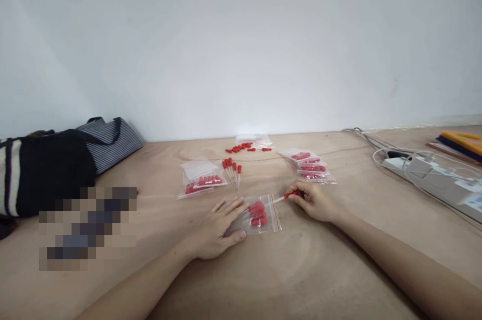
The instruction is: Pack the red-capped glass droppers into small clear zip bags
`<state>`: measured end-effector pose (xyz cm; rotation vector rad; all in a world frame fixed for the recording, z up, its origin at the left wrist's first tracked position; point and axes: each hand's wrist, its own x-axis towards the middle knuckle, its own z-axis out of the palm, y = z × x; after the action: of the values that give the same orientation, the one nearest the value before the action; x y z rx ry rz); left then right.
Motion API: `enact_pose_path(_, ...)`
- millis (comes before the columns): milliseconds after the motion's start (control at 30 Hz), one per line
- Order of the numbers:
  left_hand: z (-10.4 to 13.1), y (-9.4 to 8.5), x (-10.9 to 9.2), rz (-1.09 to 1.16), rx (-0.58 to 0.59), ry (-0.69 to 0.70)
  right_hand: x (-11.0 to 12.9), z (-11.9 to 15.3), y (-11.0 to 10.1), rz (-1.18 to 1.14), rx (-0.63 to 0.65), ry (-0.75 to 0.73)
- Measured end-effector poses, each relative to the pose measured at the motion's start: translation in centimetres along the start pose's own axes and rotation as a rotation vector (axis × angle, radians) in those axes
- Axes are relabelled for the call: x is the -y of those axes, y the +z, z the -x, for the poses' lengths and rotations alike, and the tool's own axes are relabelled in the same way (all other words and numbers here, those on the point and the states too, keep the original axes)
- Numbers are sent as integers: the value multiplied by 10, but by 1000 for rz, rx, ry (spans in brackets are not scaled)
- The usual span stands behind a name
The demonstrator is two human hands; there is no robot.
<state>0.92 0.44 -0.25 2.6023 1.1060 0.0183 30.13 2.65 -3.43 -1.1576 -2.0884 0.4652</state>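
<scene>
My left hand (222, 227) lies flat with fingers spread over the left part of a clear zip bag (271, 222) on the table. Several droppers with red rubber bulbs (258, 213) are inside that bag. At the bag's right end, my right hand (311, 201) pinches a dropper by its red bulb (290, 194). Its clear tube points left and reaches the bag's red-striped opening; whether the tip is inside I cannot tell. Just beyond the bag, a few loose droppers (232, 167) lie fanned out, bulbs away from me.
Filled dropper bags lie at left (203, 179) and right (312, 167). Farther back are more red-bulbed droppers (238, 148) and a clear bag (253, 138) near the wall. A power strip (437, 177) with cables stands at right, a black bag (56, 169) at left.
</scene>
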Motion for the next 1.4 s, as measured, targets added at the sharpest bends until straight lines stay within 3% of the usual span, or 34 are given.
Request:
enact_pose_path(233,0,2,1,-17,1,3,-10,0,-1,29,-101,34)
enact_pose_path(433,0,0,0,5,-17,20,2,-2,17,-24,-22,23)
enact_pose_path(700,0,0,0,24,-24,3,2,-22,20,-74,-34,28)
enact_pose_path(900,0,-2,-2,0,-5,-10,11,-27,30,-124,27,17)
enact_pose_path(1167,-1,2,1,21,-38,20,19,-28,47,-338,54,54)
enact_pose_path(1400,0,2,1,27,-40,21,16,-36,56,-706,112,269)
